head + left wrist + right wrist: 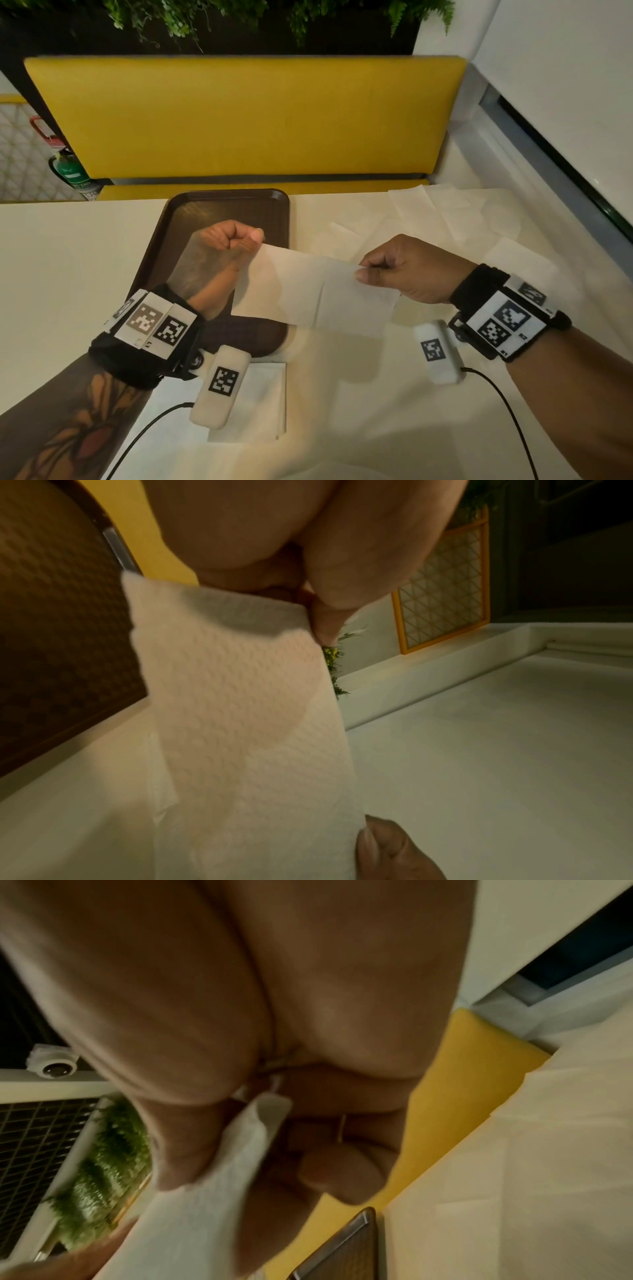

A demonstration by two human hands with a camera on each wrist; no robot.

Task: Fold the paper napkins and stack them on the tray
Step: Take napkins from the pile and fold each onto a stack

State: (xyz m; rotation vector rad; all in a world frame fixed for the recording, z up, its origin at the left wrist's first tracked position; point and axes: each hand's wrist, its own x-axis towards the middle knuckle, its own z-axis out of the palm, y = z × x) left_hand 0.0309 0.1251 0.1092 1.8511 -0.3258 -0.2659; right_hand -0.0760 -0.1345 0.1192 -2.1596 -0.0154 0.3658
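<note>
A white paper napkin (318,291) hangs stretched in the air between my two hands, above the table's near middle. My left hand (236,240) pinches its upper left corner over the dark brown tray (219,205). My right hand (387,270) pinches its upper right corner with thumb and forefinger. The left wrist view shows the embossed napkin (240,710) running from my left fingers (325,615) down to the other thumb. In the right wrist view the napkin (205,1204) sits between thumb and fingers. The tray's floor looks bare where it shows.
Several unfolded napkins (445,219) lie spread on the white table (68,274) at the far right. A folded napkin pile (260,404) lies near the front edge. A yellow bench (239,120) stands behind the table, a white wall (565,85) to the right.
</note>
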